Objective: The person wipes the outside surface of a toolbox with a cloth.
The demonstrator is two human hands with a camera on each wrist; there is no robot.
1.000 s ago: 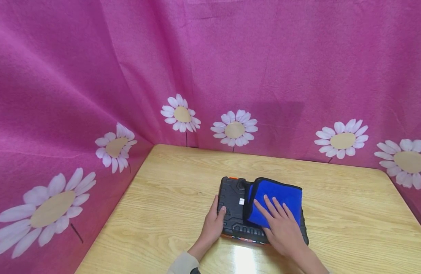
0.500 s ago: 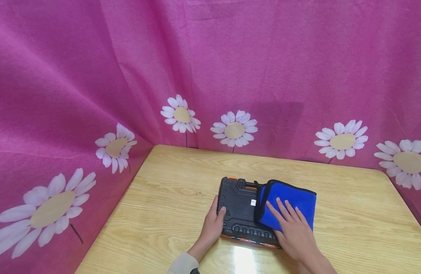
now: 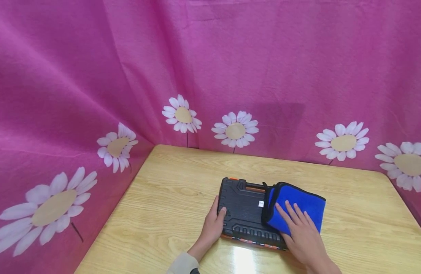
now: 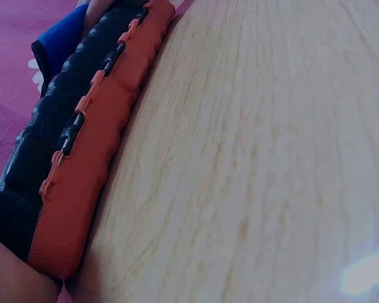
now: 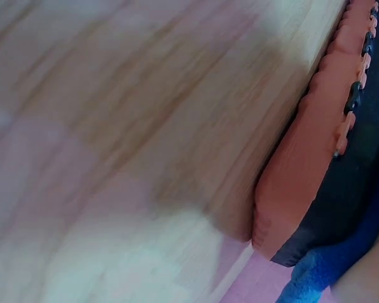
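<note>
A black plastic tool case with an orange lower half lies flat on the wooden table. My left hand holds its left side, thumb on the lid and the other fingers along the edge. Over the right part of the lid lies a folded blue cloth with black edging, which overhangs the case's right side. My right hand rests on this cloth with its fingers straight and a little spread. Along the hinge side, the orange half shows in the left wrist view. The cloth hides the case's right end from above.
The wooden table extends around the case, with a light reflection near its front edge. A pink curtain printed with large white daisies hangs behind the table and on the left.
My right hand and the cloth have slid to the right across the lid, uncovering more of it and part of the handle. The left hand and the case have stayed in place.
</note>
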